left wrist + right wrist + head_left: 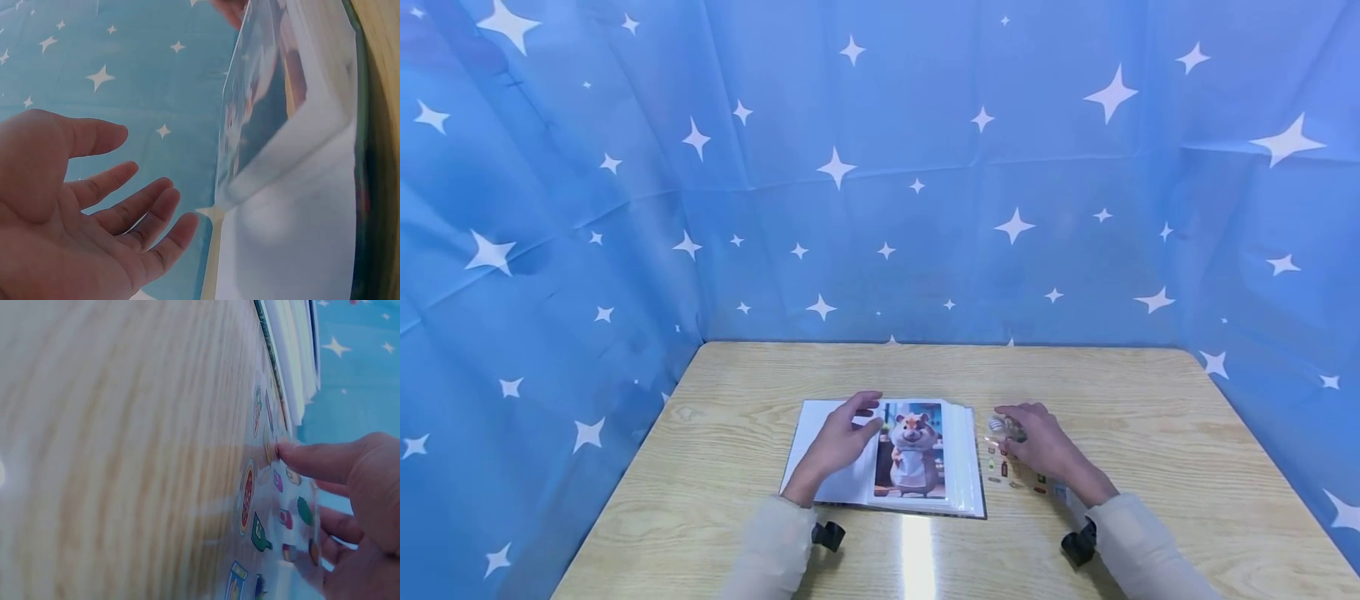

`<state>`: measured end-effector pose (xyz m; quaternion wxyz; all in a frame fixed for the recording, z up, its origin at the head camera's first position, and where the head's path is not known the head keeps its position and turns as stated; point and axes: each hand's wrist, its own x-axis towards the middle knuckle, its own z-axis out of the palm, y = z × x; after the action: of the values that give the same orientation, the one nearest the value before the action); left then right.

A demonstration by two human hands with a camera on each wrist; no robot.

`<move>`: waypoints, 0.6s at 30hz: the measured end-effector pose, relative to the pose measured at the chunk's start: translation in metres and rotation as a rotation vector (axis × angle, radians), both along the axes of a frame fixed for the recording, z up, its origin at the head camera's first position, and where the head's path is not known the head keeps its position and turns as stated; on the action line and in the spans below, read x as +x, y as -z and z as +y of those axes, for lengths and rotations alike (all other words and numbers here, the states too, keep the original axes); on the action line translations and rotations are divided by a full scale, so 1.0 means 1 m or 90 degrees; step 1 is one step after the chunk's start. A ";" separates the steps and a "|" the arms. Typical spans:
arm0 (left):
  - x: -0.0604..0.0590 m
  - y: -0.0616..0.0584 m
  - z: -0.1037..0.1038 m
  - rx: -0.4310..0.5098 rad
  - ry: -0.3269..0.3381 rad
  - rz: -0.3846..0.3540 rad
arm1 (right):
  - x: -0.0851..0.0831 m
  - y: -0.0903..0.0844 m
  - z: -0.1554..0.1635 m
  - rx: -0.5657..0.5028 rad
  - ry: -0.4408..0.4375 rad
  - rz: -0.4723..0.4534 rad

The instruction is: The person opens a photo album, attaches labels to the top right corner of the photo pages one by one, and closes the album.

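Note:
A photo album lies spread on the table, with a picture of a hamster in an apron in its right-hand sleeve. My left hand hovers over the album's white left page, fingers loosely bent and holding nothing; the left wrist view shows the palm apart from the pages. To the right of the album is a clear sticker sheet with small food and bottle stickers. My right hand pinches its far part, thumb on the printed face and fingers behind. That part of the sheet is partly hidden.
The wooden table extends to both sides of the album. A blue curtain with white stars hangs behind the table's far edge. Each wrist carries a small black camera.

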<state>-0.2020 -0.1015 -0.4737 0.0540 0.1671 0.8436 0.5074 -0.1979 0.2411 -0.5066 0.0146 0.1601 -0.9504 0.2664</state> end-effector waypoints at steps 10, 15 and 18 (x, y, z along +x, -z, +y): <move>0.004 0.001 0.028 0.018 0.057 -0.025 | 0.000 0.000 0.003 -0.029 -0.009 -0.011; 0.007 0.001 0.047 0.021 0.086 -0.039 | -0.002 -0.001 0.002 -0.063 -0.017 -0.025; 0.010 0.001 0.058 0.016 0.097 -0.049 | -0.001 -0.003 0.001 -0.080 -0.015 -0.029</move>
<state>-0.1924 -0.0433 -0.4744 0.1230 0.2121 0.8191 0.5187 -0.1993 0.2420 -0.5036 0.0002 0.1638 -0.9298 0.3295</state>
